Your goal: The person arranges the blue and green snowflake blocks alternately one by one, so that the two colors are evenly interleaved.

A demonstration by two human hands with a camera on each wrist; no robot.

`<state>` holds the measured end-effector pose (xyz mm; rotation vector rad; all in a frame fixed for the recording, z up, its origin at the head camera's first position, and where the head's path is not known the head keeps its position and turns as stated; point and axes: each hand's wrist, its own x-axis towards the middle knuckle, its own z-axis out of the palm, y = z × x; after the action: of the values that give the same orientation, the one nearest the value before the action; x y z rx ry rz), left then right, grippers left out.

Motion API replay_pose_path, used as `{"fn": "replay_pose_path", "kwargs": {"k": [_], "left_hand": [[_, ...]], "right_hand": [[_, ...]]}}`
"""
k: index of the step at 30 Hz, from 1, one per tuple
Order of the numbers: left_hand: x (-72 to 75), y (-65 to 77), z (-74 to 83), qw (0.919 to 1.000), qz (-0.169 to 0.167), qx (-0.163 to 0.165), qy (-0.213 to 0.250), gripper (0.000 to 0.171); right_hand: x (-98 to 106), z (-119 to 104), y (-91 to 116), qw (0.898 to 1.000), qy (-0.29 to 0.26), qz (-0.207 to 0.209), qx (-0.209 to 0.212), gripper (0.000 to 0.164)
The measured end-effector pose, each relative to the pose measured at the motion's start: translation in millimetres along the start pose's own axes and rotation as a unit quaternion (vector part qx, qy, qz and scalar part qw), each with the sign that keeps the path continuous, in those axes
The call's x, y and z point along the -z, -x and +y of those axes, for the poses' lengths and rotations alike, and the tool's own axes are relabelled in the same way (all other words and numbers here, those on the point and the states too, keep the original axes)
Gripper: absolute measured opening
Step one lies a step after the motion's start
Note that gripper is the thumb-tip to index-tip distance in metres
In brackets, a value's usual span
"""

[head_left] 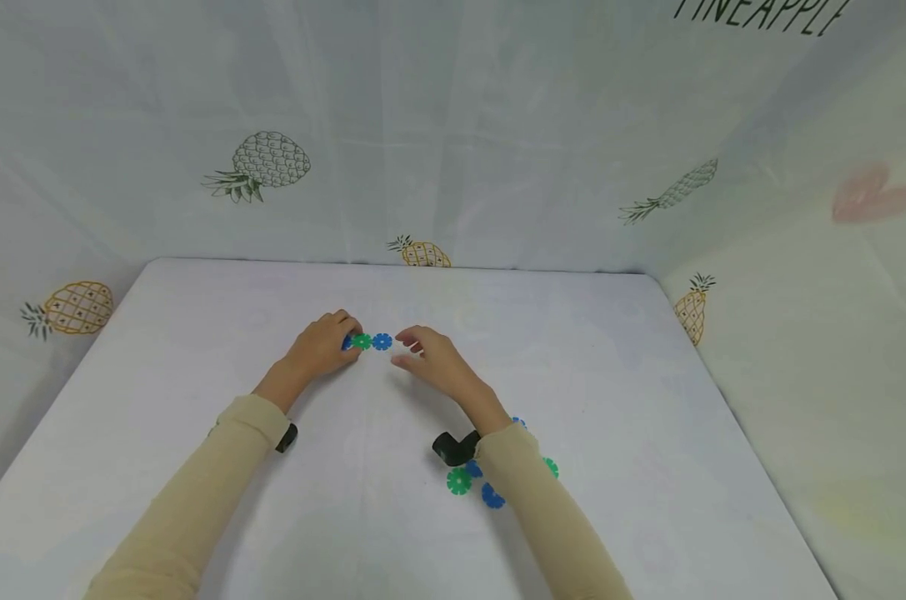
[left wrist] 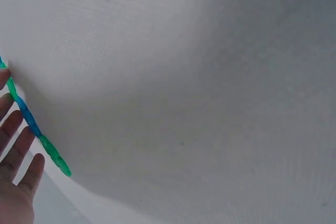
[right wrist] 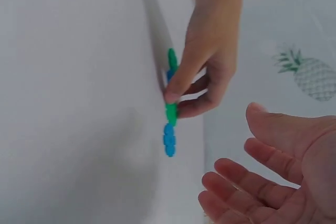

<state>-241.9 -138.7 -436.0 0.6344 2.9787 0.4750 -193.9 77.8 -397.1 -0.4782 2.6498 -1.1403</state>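
My left hand (head_left: 319, 347) pinches a short chain of notched plastic discs, green and blue in turn, between thumb and fingers. A blue disc (head_left: 382, 342) forms the chain's right end, joined to a green disc (head_left: 361, 341) at the fingertips. At the other end, a green disc (left wrist: 55, 156) shows edge-on past the fingers in the left wrist view. My right hand (head_left: 436, 362) is just right of the blue end, fingers spread and apart from it. In the right wrist view, the right palm (right wrist: 320, 177) shows with nothing in it.
Loose discs lie under and around the right forearm, among them a green disc (head_left: 459, 481), a blue disc (head_left: 493, 496) and another green disc (head_left: 551, 467), partly hidden by the sleeve. A black wrist camera (head_left: 455, 450) overlaps them. Pineapple-printed cloth (head_left: 453, 167) hangs behind the white table (head_left: 610, 358).
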Motion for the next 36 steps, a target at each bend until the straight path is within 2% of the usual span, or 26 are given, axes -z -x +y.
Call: {"fn": "replay_pose_path", "kwargs": {"k": [11,17,29,36], "left_hand": [[0.3,1.3,-0.3,1.0,0.001,-0.001,-0.001,0.035],[0.5,0.5,-0.5,1.0,-0.002,-0.002,-0.002,0.034],[-3.5,-0.9,-3.4,1.0,-0.001,0.004,-0.005,0.034],[-3.6,-0.8,-2.8,1.0,-0.001,0.004,-0.003,0.035]], "right_hand": [[19.8,-1.9,50.1,0.999,0.018,0.032,0.012,0.038],[24.1,4.7,73.4,0.998,0.014,0.052,-0.013,0.037],[29.2,30.4,98.0,0.994,0.013,0.094,-0.057,0.038],[33.7,47.4,107.3,0.992,0.017,0.097,-0.081,0.04]]}}
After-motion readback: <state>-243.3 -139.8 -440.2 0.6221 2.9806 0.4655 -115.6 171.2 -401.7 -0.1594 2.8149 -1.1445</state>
